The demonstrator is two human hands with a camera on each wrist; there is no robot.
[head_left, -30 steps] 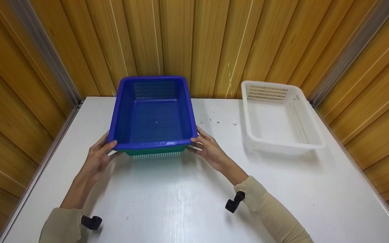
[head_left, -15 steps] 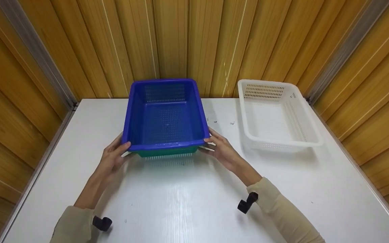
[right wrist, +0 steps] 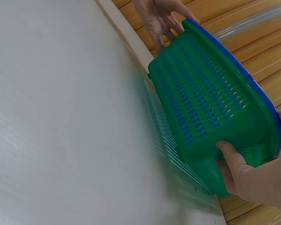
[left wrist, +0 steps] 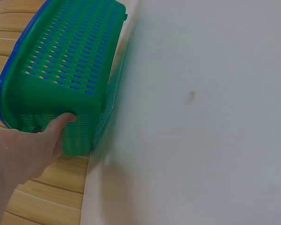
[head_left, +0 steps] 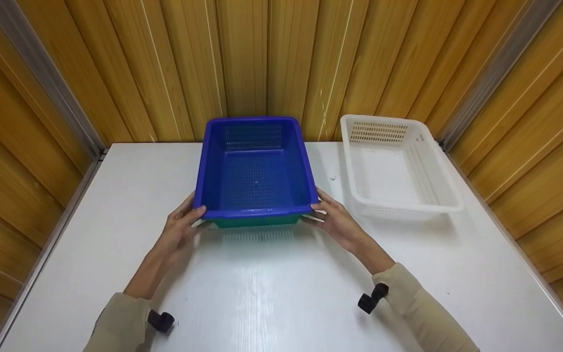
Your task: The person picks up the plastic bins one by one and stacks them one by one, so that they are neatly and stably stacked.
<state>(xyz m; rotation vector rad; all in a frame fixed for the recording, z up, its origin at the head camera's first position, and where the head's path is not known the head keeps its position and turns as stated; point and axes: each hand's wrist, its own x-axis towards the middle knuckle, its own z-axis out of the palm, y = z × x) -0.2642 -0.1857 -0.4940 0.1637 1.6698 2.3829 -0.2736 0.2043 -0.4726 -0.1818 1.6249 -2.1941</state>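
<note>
A blue plastic basket (head_left: 257, 213) sits nested inside a green one of similar shape, the green basket (head_left: 257, 222) showing as a strip below the blue rim. My left hand (head_left: 180, 229) grips the near left corner, thumb on the blue rim and fingers underneath. At the near right corner my right hand (head_left: 337, 226) holds the pair the same way. Both wrist views show the slotted green wall (left wrist: 61, 56) from outside, with fingertips pressed to it. The baskets cast a greenish reflection on the white table below.
A white slotted basket (head_left: 408, 205) stands at the back right of the white table (head_left: 257, 303), just right of the stacked baskets. Wood-patterned panels (head_left: 242, 58) rise behind the table and at both sides. Black wrist-mounted pieces (head_left: 162, 321) stick out from the sleeves.
Both hands have carried the nested blue and green baskets to the right, closer to the white basket. The grip stays the same. The head view has shifted slightly.
</note>
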